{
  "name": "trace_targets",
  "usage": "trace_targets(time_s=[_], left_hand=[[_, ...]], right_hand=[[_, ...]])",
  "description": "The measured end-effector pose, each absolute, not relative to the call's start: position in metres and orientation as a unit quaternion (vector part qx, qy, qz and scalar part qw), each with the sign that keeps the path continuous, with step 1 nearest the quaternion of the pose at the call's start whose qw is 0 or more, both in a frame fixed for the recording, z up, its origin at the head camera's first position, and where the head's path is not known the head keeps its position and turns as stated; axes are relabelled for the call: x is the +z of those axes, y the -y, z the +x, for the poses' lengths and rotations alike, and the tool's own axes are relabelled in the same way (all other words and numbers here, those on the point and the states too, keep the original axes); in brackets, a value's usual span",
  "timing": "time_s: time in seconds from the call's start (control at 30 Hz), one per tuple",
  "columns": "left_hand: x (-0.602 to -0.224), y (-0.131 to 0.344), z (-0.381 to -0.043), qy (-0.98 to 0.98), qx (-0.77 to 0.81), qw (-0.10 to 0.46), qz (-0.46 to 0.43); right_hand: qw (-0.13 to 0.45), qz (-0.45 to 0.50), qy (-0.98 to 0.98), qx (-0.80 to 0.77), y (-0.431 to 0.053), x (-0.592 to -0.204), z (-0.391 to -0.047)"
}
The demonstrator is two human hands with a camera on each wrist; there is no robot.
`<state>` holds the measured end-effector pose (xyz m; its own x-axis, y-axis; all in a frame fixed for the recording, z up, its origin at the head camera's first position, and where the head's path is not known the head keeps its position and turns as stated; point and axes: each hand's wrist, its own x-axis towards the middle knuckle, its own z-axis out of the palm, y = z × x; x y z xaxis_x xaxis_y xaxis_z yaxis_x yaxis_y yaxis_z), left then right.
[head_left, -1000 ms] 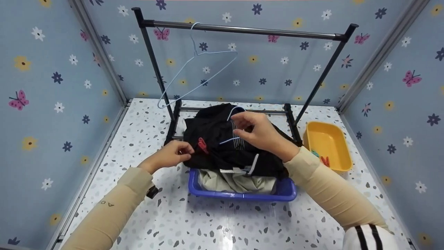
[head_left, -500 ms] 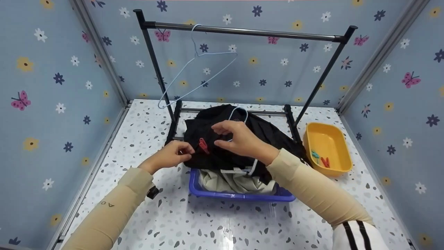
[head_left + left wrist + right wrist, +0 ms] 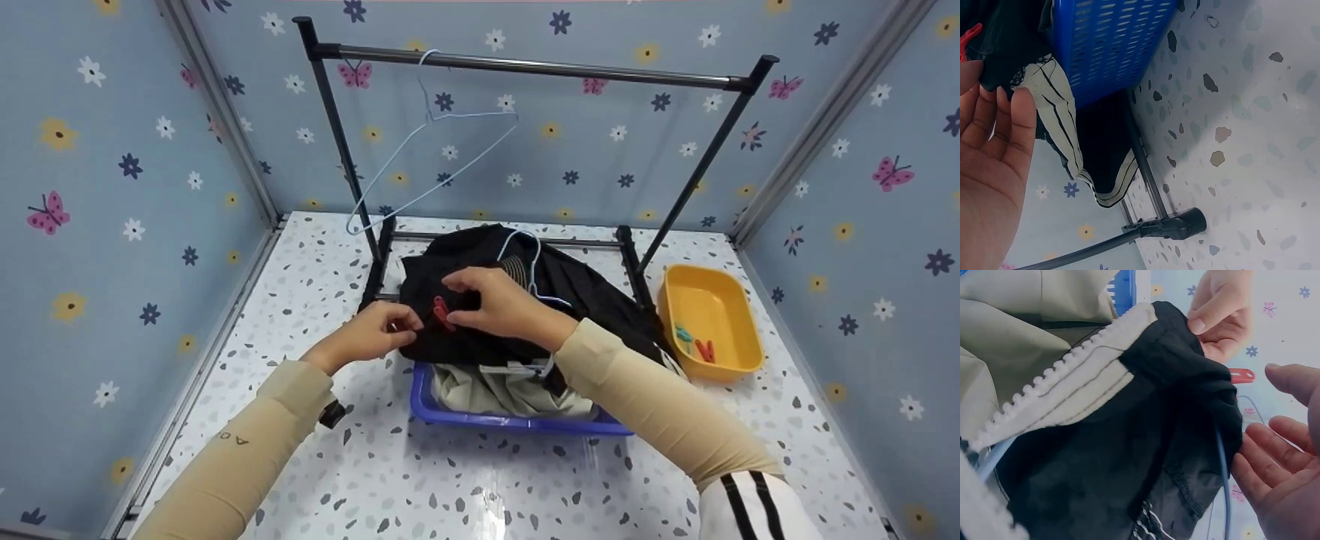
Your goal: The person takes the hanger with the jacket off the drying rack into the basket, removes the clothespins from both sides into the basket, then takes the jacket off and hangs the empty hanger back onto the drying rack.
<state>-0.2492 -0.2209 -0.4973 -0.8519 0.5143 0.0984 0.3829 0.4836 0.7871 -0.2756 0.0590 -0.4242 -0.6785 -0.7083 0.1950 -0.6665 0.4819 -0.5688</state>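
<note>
A black zip-up jacket (image 3: 600, 292) with a white zipper edge (image 3: 1081, 379) lies over the blue basket (image 3: 480, 424). Inside it sits a light-blue hanger (image 3: 535, 262), its hook sticking out. My left hand (image 3: 364, 337) pinches the jacket's left edge between thumb and fingers, as the right wrist view shows. A red clothespin (image 3: 441, 311) is on the dark cloth just beside that hand. Close to the clothespin is my right hand (image 3: 502, 307), thumb and fingers spread apart; in the right wrist view its fingers are at the cloth's edge.
Behind the basket stands a black clothes rack (image 3: 540, 64) with another blue hanger (image 3: 431, 169) on its bar. A yellow bin (image 3: 720, 300) at the right holds red and teal clothespins. Pale green cloth (image 3: 487, 390) fills the basket's front.
My right hand has moved left and down from the hanger hook to beside the red clothespin. The hook is now uncovered. My left hand keeps its place on the jacket.
</note>
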Motion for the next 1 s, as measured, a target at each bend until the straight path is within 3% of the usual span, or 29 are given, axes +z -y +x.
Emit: trace_targets(time_s=[0.57,1.0], left_hand=[[-0.496,0.219,-0.246,-0.860,0.436,0.073,0.256],[-0.497,0.219,-0.245,-0.850,0.446,0.050,0.275]], right_hand=[[0.068,-0.401,-0.864,-0.299,-0.040,-0.442,-0.284],[0.050,-0.435,-0.843,-0.313,-0.042,-0.441,-0.280]])
